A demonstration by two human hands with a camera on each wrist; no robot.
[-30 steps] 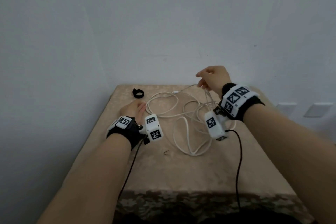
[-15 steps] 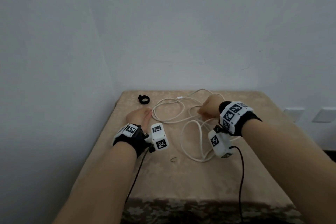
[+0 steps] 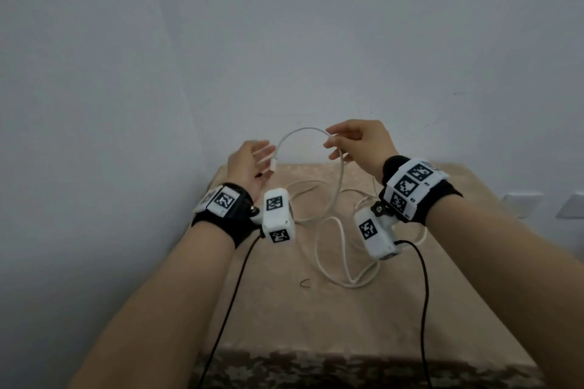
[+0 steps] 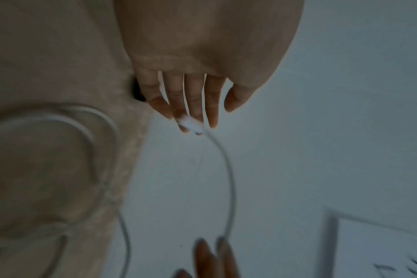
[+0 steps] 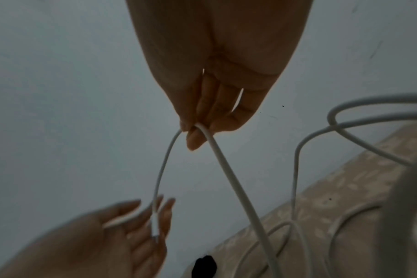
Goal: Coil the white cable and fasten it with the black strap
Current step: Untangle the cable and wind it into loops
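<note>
The white cable [image 3: 339, 186] lies in loose loops on the beige table [image 3: 284, 319]. Its end section rises in an arc [image 3: 300, 131] between my hands above the far edge. My right hand [image 3: 330, 145] pinches the cable [image 5: 202, 131] between thumb and fingers. The white plug [image 3: 273, 164] hangs against the straight fingers of my left hand [image 3: 264, 155], which is open with the thumb apart [image 4: 233, 101]. The plug [image 4: 189, 124] touches those fingertips. The black strap [image 5: 205, 263] lies on the table below my left hand, mostly hidden by it in the head view.
A small bent wire piece [image 3: 305, 283] lies on the table near the front loops. A grey wall stands right behind the table, with wall sockets [image 3: 518, 205] at the right. Black leads [image 3: 423, 294] trail from both wrist cameras over the front edge.
My right hand has lifted the cable's end section up off the table. My left hand has risen from the table to meet the hanging plug.
</note>
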